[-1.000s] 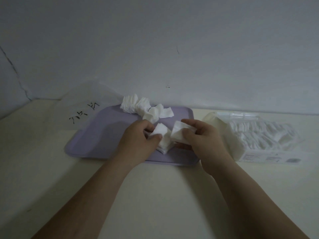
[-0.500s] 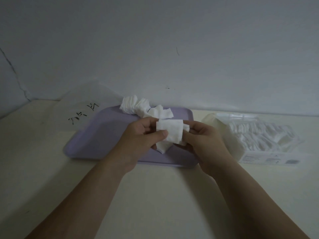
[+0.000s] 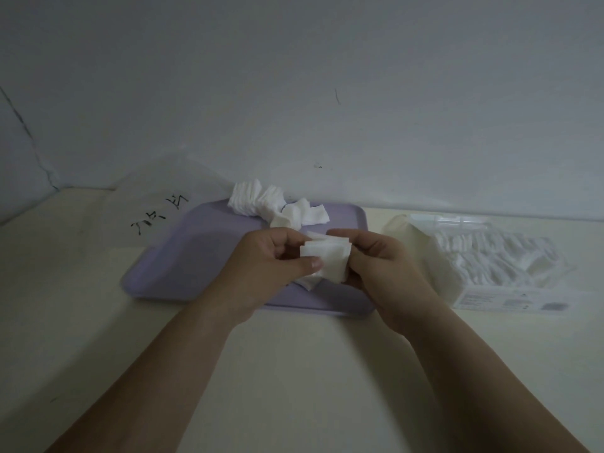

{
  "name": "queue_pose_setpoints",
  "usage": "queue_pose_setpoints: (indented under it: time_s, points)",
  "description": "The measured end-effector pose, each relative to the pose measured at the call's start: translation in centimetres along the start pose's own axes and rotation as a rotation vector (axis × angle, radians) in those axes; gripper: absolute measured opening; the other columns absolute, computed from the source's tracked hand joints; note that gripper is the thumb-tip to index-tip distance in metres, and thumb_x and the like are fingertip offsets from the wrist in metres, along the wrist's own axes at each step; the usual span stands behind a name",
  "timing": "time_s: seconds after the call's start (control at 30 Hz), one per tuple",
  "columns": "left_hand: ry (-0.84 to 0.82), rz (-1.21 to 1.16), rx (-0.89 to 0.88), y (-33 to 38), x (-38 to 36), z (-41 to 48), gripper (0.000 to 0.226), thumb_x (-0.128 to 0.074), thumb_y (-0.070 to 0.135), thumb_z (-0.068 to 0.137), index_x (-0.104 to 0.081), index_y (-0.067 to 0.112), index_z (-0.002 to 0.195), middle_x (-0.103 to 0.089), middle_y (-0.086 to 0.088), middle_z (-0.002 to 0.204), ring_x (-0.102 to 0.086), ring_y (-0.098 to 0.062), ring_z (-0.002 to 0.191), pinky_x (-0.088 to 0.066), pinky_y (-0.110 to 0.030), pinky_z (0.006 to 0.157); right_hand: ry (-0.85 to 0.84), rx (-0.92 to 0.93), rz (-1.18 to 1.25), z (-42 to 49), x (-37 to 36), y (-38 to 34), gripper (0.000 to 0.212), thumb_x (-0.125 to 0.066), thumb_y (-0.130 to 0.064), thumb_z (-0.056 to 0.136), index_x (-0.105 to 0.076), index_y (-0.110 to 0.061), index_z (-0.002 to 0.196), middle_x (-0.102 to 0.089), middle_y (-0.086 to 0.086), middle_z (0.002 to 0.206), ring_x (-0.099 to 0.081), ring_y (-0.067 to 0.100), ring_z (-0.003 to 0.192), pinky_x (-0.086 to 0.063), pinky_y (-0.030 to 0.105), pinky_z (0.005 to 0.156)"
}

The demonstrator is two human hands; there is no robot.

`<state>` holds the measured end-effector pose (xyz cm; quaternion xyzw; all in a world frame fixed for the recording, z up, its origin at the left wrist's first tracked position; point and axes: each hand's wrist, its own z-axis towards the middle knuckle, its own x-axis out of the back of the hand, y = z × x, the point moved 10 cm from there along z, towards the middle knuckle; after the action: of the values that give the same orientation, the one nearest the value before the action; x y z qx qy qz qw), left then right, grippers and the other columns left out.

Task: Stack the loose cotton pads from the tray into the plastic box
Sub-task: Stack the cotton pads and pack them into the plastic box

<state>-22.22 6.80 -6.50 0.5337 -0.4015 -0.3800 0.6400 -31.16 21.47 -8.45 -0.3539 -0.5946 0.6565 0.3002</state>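
A lilac tray (image 3: 196, 253) lies on the table ahead of me. Loose white cotton pads (image 3: 261, 206) are heaped at its far edge, and a few more pads (image 3: 307, 282) lie under my hands. Above the tray's front half, my left hand (image 3: 264, 273) and my right hand (image 3: 382, 273) together pinch a small stack of pads (image 3: 327, 258), thumbs on its near face. The clear plastic box (image 3: 483, 289), holding many pads, stands to the right of the tray.
A clear plastic bag (image 3: 157, 210) with black handwriting lies at the tray's far left, against the wall. The box's open lid (image 3: 447, 220) stands behind it. The cream table runs toward me below the tray.
Each hand held its own pads a second ago. The two lots were brought together into one stack, lifted slightly above the tray and squared between both hands.
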Motion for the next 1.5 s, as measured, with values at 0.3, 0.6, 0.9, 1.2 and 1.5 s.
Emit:
queue_pose_setpoints:
  time_s: [0.3, 0.6, 0.9, 1.2, 1.5]
  points:
    - [0.126, 0.277, -0.062, -0.7, 0.6, 0.3, 0.04, -0.093, 0.042, 0.068, -0.069, 0.026, 0.096, -0.075, 0.001, 0.085, -0.067, -0.016, 0.069, -0.058, -0.035, 0.07, -0.104, 0.028, -0.083, -0.1, -0.6, -0.2, 0.027, -0.08, -0.008, 0.084, -0.077, -0.007, 0.111, -0.079, 0.016, 0.106, -0.07, 0.022, 0.092, -0.056, 0.037, 0.086]
    - [0.111, 0.8, -0.137, -0.8, 1.2, 0.6, 0.03, -0.08, 0.043, 0.075, -0.07, 0.029, 0.1, -0.061, 0.012, 0.102, -0.065, -0.018, 0.091, -0.055, -0.037, 0.083, 0.089, 0.158, -0.392, 0.1, 1.2, -1.5, 0.029, -0.074, 0.001, 0.085, -0.077, -0.026, 0.092, -0.078, -0.009, 0.084, -0.068, 0.005, 0.077, -0.052, 0.025, 0.075]
    - [-0.11, 0.62, -0.082, -1.0, -1.4, 0.0, 0.045, -0.09, 0.033, 0.069, -0.069, 0.042, 0.107, -0.056, 0.016, 0.067, -0.051, 0.0, 0.056, -0.047, -0.023, 0.058, 0.04, 0.188, -0.759, -0.5, -0.5, -1.9, 0.055, -0.06, 0.001, 0.088, -0.065, -0.022, 0.137, -0.069, -0.009, 0.13, -0.063, 0.008, 0.114, -0.038, -0.002, 0.088]
    - [-0.049, 0.537, -0.118, -0.9, -2.1, 0.4, 0.016, -0.072, 0.023, 0.09, -0.062, 0.029, 0.079, -0.052, 0.01, 0.057, -0.045, -0.006, 0.052, -0.038, -0.025, 0.054, 0.035, 0.045, -0.481, -0.5, -1.0, -0.7, 0.082, -0.051, 0.016, 0.086, -0.042, -0.025, 0.156, -0.053, -0.006, 0.149, -0.05, 0.005, 0.135, -0.039, 0.03, 0.12]
    - [-0.042, 0.65, -0.137, -0.1, -2.5, 0.3, 0.002, -0.063, 0.031, 0.094, -0.062, 0.029, 0.094, -0.068, 0.006, 0.074, -0.065, -0.014, 0.069, -0.057, -0.046, 0.069, -0.087, -0.011, -0.371, -0.9, -2.3, -0.4, 0.093, -0.033, 0.025, 0.084, -0.027, -0.027, 0.161, -0.044, -0.034, 0.117, -0.051, -0.036, 0.089, -0.044, -0.001, 0.077]
